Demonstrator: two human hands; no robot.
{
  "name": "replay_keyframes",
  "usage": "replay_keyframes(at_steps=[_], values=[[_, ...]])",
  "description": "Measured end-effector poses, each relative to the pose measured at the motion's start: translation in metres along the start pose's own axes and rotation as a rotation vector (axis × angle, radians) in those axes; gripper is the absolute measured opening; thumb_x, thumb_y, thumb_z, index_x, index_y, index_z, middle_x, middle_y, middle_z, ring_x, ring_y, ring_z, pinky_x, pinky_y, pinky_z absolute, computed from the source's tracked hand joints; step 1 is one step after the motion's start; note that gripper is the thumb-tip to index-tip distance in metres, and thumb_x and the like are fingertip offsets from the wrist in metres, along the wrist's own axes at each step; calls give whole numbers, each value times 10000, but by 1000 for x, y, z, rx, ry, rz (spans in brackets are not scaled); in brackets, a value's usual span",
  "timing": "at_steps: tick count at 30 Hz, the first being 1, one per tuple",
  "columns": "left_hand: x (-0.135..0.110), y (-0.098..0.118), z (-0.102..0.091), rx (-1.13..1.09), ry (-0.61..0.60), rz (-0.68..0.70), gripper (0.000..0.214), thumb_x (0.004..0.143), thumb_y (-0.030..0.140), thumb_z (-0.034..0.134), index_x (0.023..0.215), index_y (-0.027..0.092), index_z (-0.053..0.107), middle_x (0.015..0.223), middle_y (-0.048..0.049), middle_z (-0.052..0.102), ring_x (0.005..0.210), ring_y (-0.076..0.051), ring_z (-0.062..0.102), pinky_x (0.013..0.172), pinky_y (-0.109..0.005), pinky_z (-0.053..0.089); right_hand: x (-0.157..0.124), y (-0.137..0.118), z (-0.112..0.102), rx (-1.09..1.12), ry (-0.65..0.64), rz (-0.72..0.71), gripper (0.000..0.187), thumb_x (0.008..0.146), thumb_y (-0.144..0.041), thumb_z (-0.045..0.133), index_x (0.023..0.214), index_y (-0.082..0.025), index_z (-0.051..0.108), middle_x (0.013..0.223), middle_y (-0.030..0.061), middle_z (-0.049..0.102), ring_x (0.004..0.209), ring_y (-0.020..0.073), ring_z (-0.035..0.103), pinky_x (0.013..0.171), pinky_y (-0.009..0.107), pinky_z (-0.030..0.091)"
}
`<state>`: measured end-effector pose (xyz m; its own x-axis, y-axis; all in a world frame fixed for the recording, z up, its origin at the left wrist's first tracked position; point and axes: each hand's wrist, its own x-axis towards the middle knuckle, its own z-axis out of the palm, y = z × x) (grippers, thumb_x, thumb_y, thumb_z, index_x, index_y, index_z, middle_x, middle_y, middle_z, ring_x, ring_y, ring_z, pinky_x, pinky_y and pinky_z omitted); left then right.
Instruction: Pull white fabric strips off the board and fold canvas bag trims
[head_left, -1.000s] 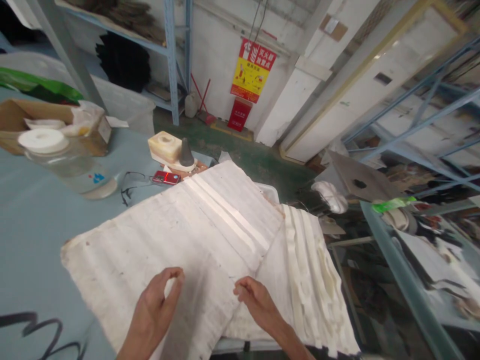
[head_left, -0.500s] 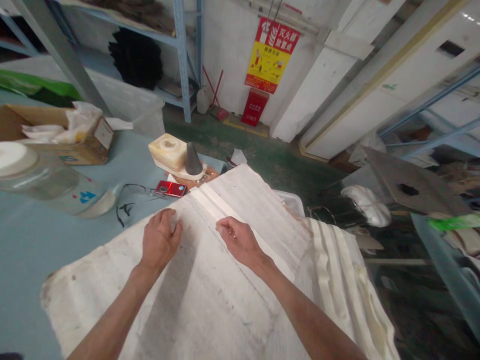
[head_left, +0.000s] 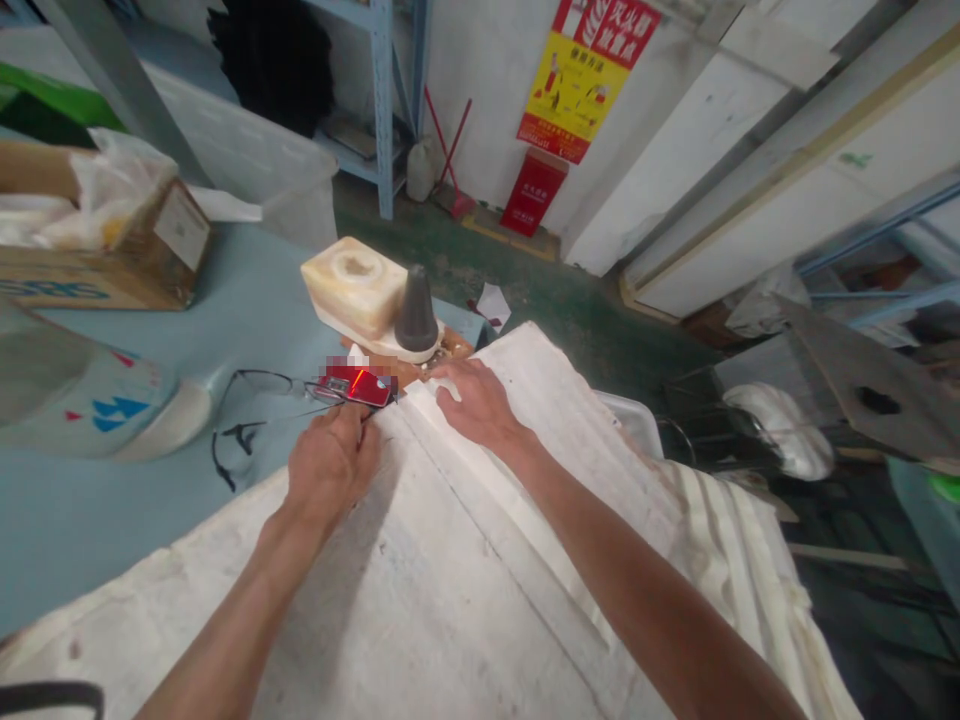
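Left hand [head_left: 331, 458] and right hand [head_left: 480, 408], grips unclear, bend over the smudged white sheet [head_left: 439, 600], a tapering grey cone [head_left: 417, 315] beyond it.

A red device [head_left: 358, 386] obstructs just beyond the left fingers [head_left: 347, 418], glasses [head_left: 240, 436] to their left; past the right fingers [head_left: 463, 374], a cone [head_left: 418, 312] and block [head_left: 349, 290]. Between both, the sheet [head_left: 427, 580] leaves passage.

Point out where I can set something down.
Bare tabletop lies between the cardboard box and the yellowed block, and between the jar, eyeglasses and white sheet. It is crowded where the red device and grey cone sit near the left hand and right hand.
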<state>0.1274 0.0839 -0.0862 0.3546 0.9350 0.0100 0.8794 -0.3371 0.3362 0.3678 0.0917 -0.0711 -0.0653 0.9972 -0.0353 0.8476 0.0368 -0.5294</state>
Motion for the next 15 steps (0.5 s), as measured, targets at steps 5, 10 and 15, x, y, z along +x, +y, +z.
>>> replay_keyframes(at_steps=[5, 10, 15], values=[[-10, 2, -5, -36, 20, 39, 287, 1035, 277, 457, 980, 197, 727, 944, -136, 832, 925, -337, 772, 952, -492, 572, 11, 5, -7, -59, -32, -142, 383, 974, -108, 588, 1320, -129, 751, 1375, 126, 783, 1352, 297, 621, 1243, 496, 409], [-25, 10, -14, -64, 86, 53, 345, 1060, 251, 396, 1090, 161, 727, 1006, -149, 816, 940, -352, 741, 940, -518, 572, 10, -4, -21, -75, -112, -238, 331, 958, -104, 573, 1194, -124, 804, 1231, 69, 815, 1298, 250, 672, 1236, 443, 392], [-36, 20, -32, -73, 128, 74, 404, 1097, 281, 345, 1093, 169, 733, 977, -154, 807, 888, -369, 744, 871, -530, 574, 11, -17, -40, -91, -179, -246, 298, 925, -147, 649, 1159, -162, 833, 1188, 63, 840, 1195, 253, 732, 1155, 441, 467]])
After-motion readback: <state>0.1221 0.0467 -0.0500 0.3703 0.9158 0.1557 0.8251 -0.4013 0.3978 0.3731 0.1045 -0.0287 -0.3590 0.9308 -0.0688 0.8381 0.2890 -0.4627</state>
